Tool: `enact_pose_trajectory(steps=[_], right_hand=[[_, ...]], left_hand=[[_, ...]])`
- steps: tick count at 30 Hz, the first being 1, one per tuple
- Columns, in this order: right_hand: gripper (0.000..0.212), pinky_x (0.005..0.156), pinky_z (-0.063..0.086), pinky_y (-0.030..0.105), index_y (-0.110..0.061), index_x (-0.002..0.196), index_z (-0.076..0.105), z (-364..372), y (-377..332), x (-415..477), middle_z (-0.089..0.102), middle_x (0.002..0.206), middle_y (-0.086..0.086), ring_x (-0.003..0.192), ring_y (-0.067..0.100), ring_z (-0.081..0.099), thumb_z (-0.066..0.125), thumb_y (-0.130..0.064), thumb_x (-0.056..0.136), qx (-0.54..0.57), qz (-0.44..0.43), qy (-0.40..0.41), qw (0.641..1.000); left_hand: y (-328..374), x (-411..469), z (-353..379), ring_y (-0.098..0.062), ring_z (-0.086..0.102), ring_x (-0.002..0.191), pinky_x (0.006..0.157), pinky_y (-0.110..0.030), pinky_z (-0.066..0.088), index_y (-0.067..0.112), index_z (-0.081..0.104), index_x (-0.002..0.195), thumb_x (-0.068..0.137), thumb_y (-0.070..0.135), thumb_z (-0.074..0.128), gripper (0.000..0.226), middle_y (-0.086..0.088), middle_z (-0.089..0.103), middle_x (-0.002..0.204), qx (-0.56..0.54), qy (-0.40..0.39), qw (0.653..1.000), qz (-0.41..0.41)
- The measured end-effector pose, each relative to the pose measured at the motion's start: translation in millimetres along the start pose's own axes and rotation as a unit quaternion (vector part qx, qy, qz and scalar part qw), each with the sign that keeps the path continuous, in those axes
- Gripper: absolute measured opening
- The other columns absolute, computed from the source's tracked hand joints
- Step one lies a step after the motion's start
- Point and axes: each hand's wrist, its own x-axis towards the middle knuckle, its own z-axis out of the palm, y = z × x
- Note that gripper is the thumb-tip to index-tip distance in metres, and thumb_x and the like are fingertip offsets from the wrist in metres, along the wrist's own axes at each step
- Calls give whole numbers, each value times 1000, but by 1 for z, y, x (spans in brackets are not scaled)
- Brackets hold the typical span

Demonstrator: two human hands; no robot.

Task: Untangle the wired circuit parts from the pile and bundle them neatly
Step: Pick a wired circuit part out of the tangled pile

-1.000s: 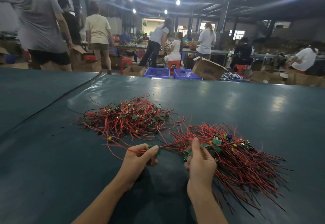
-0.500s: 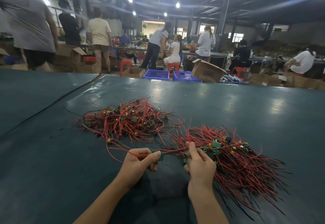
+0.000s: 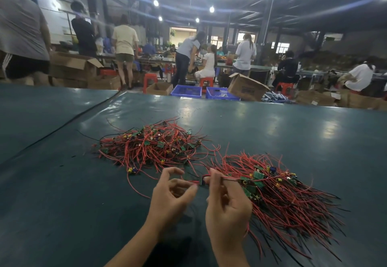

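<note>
Far beyond both hands, past the table's far edge, a blue slatted plastic crate point(image 3: 186, 90) stands on the floor beside a second blue crate point(image 3: 222, 96). The second one shows a few pale items inside, too small to identify, and what the first holds cannot be told. Just right of them a brown cardboard box point(image 3: 247, 87) leans tilted with its flaps open. A smaller open cardboard carton point(image 3: 160, 88) sits left of the crates, its contents hidden. Over the dark teal sheet-covered table point(image 3: 272, 124), the left hand point(image 3: 169, 199) pinches one red lead of a single wired circuit part point(image 3: 202, 182), a small dark board with thin red wires, between thumb and a curled finger, with its forefinger arched up free. The right hand point(image 3: 228, 210) pinches the same part's wire just on the other side of the board, between thumb and forefinger, its other fingers loosely curled. Ahead of the left hand lies the tangled pile point(image 3: 155, 147), red and black wires knotted around green boards and yellow components. Just right of the right hand spreads the combed bundle point(image 3: 289, 199). Its boards are gathered near the fingertips, and its red and black leads fan out roughly parallel to the right.
</note>
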Motion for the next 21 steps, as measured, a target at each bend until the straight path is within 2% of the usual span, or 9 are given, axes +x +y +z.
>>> enact_pose_trajectory(steps=[1,3,5,6,9,13,16,18,21], right_hand=[[13,47,40,10,-30,85,66,2,0,-3,62,70,-16,55,-3,56,58,-29,95,3,-32,-31,999],[14,52,47,15,-22,91,72,7,-1,-11,67,79,-13,64,-2,62,60,-26,96,33,-43,-96,994],[18,55,48,18,-15,96,76,13,2,-19,68,81,-10,64,0,60,62,-27,95,50,-26,-147,988],[19,58,46,15,-13,100,77,14,3,-22,66,80,-11,65,-2,58,64,-27,94,48,-21,-164,985],[23,57,43,11,-14,107,75,15,5,-24,65,86,-17,61,-3,55,69,-30,91,38,4,-207,978],[31,50,40,17,-26,80,74,11,5,-20,64,67,-13,54,6,55,60,-52,90,6,149,-212,966],[53,46,30,16,-19,53,57,10,4,-14,44,44,-10,42,3,36,53,-63,81,50,306,-207,928],[49,47,31,16,-21,51,56,10,4,-9,40,44,-12,44,3,34,54,-60,80,84,366,-178,909],[32,53,42,19,-29,62,71,11,4,-6,58,54,-10,51,1,47,58,-49,84,130,381,-164,901]], left_hand=[[1,-1,1,-19,71,73,69,-30,58,22,53,106,76,20,78,39,-2,75,83,1,-31,999,23],[1,-3,3,-11,71,72,65,-22,56,24,54,109,76,27,75,40,6,74,84,29,-50,995,76],[-2,-1,0,-6,69,73,64,-20,53,24,61,103,81,29,72,25,10,73,84,86,-21,988,123],[-3,0,-1,-9,69,72,65,-26,54,20,65,94,84,28,70,14,5,72,81,84,-15,989,119],[-1,1,-2,-30,62,67,62,-39,52,1,65,78,90,20,65,23,-15,67,73,-61,7,997,38],[8,13,-9,-17,72,69,58,-20,56,16,77,74,88,21,61,22,-6,75,77,-207,132,969,-31],[13,16,-17,-14,69,59,51,-19,55,9,75,78,77,28,63,23,-8,73,73,-366,104,915,-133],[15,14,-16,-13,67,56,50,-19,55,6,74,80,76,31,63,27,-10,71,70,-359,60,919,-151],[14,10,-10,-14,68,61,56,-20,56,12,78,75,80,31,61,27,-11,72,74,-324,-10,933,-153]])
